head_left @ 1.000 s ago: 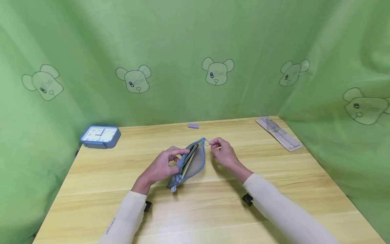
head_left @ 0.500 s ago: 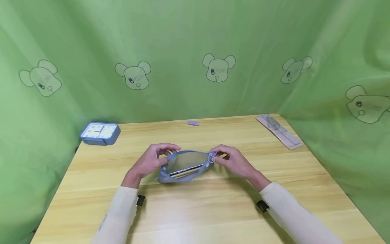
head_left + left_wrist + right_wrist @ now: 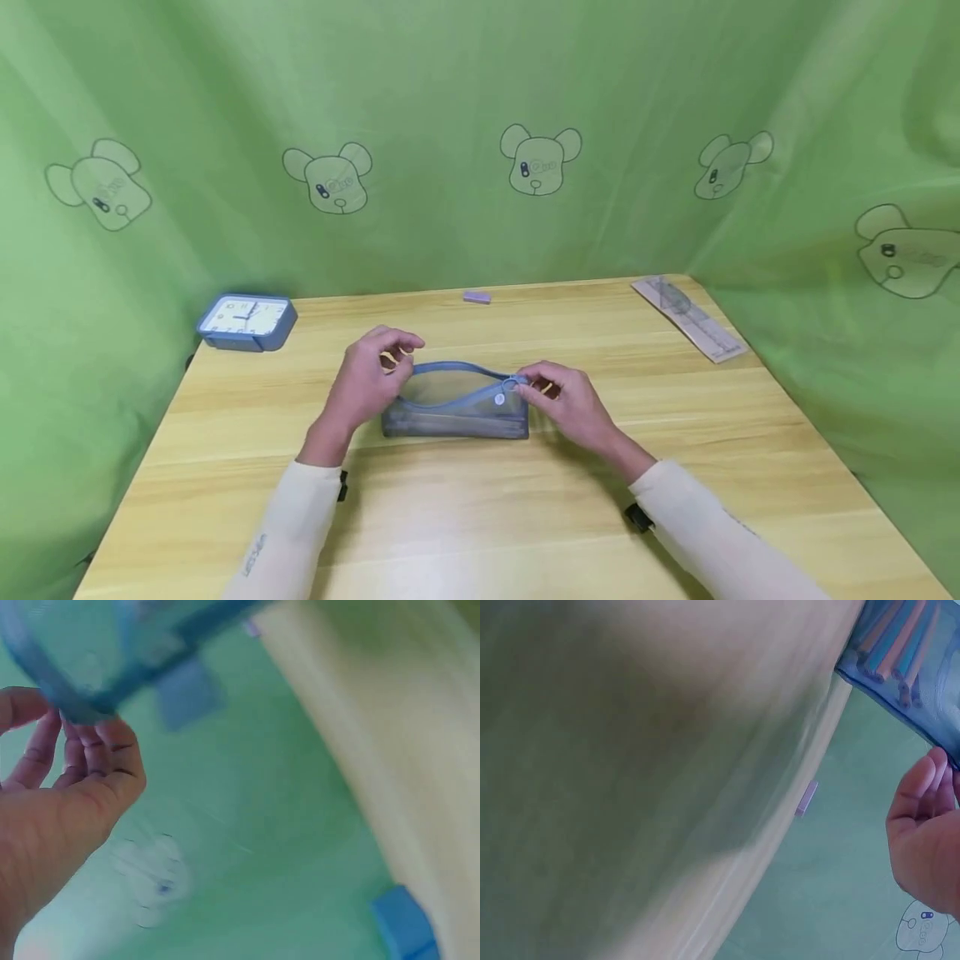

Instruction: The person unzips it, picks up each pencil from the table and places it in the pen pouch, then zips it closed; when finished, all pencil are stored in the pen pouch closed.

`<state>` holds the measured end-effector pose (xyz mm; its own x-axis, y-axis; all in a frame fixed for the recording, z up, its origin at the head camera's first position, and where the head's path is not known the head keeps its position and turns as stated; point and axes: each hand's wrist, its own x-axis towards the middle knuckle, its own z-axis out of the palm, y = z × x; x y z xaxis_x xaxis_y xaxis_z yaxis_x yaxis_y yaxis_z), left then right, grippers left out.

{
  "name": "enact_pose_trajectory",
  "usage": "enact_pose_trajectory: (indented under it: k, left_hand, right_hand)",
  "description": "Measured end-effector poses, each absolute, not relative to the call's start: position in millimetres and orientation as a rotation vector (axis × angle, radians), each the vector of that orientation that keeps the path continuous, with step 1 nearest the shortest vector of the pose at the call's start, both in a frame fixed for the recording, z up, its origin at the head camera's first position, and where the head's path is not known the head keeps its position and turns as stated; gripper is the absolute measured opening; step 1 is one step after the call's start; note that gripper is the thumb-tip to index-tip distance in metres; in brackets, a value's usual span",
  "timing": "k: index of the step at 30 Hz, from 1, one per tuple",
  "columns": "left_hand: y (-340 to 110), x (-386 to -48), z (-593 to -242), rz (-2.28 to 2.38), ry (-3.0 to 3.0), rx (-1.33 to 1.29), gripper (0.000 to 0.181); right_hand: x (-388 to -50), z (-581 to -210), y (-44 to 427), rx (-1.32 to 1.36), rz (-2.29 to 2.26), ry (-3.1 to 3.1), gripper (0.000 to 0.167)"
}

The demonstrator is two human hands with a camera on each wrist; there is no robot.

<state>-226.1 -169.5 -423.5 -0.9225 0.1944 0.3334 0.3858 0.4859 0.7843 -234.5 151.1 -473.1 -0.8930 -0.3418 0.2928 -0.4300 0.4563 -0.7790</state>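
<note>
A see-through grey-blue zip pencil case (image 3: 457,423) stands above the wooden table, its blue-edged mouth parted. In the right wrist view several pencils (image 3: 900,645) show through the side of the case. My left hand (image 3: 367,375) pinches the upper left corner of the case between thumb and fingers; the left wrist view shows the fingertips at the blue zip edge (image 3: 82,709). At the opposite end, my right hand (image 3: 573,404) pinches the upper right corner, beside a ring pull (image 3: 510,385) with a small round tag. My right fingertips are partly cut off in the right wrist view.
A blue clock (image 3: 247,322) lies at the table's back left. Near the back edge is a small purple eraser (image 3: 477,297). A ruler set in a flat pack (image 3: 690,318) lies at the back right. Green curtain (image 3: 427,75) surrounds the wooden table (image 3: 480,517).
The pencil case has turned from slanted to lengthwise across, and its front side now faces me. My right hand has moved from the ring onto the case's right corner.
</note>
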Motion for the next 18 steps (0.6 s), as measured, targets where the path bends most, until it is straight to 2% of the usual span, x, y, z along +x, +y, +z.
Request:
enact_pose_trajectory:
  k: [4, 9, 13, 18]
  left_hand:
    - [-139.0, -208.6, -413.0, -1.276, -2.579, -0.618, 0.021]
    - [-97.9, -191.8, -417.0, -1.04, -2.74, -0.694, 0.029]
    - [-77.0, -192.4, -419.9, -0.932, -2.781, -0.669, 0.035]
    - [-66.5, -196.1, -421.2, -0.884, -2.754, -0.639, 0.028]
  right_hand:
    - [-232.2, -475.0, 150.5, 0.69, 1.426, -2.551, 0.012]
    - [-228.0, -475.3, 145.0, 0.719, 1.416, -2.515, 0.013]
    - [-224.2, -473.7, 140.7, 0.712, 1.399, -2.517, 0.014]
    - [-220.7, -473.0, 139.0, 0.705, 1.389, -2.498, 0.013]
